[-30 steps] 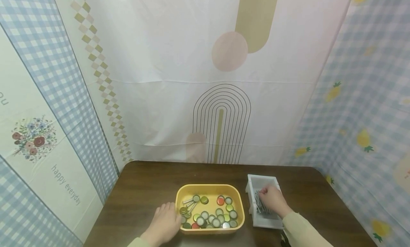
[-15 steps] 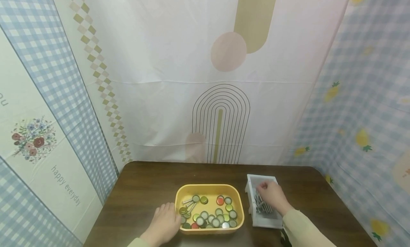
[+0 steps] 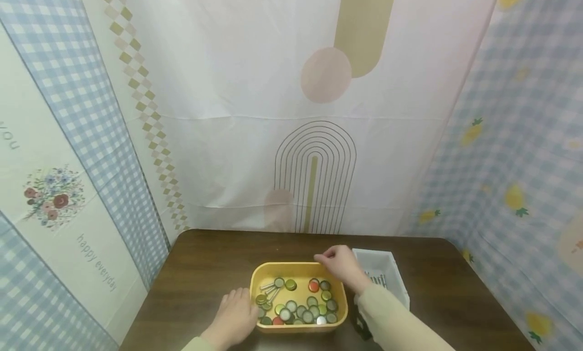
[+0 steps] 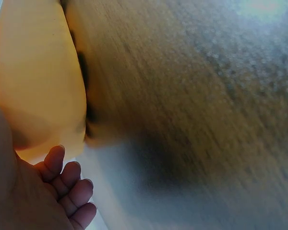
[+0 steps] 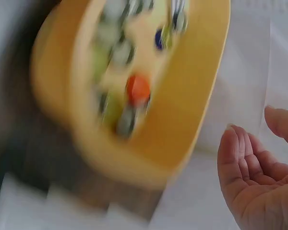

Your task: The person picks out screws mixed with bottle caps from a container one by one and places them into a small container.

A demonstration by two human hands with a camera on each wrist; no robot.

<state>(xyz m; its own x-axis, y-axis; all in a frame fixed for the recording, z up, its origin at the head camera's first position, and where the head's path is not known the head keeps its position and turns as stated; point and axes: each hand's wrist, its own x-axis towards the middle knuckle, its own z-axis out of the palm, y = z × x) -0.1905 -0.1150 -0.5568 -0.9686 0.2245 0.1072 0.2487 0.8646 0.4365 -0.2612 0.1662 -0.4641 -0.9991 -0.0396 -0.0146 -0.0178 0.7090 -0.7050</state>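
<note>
A yellow plastic bin (image 3: pixel 298 266) holds several bottle caps, some green, silver and red, and a few screws at its left end. My left hand (image 3: pixel 234 315) rests against the bin's left end, fingers relaxed; in the left wrist view the fingers (image 4: pixel 79 191) lie beside its yellow wall, thumb hidden. Above the bin's back right corner is my right hand (image 3: pixel 339 264). The right wrist view shows its thumb and loosely bent fingers (image 5: pixel 230 158) apart, with nothing visible between them. A white bin (image 3: pixel 387 262) with metal screws (image 3: pixel 379 279) stands to the right, partly hidden by the right forearm.
Both bins stand on a dark brown wooden table (image 3: pixel 209 260). A white patterned cloth (image 3: pixel 227 154) hangs behind it, with blue checked cloth at both sides. A small black object (image 3: pixel 362 326) lies near the front, beside the right sleeve.
My right hand has lifted out of the white bin and moved left to the yellow bin's back right corner. The left hand stays at the yellow bin's left end.
</note>
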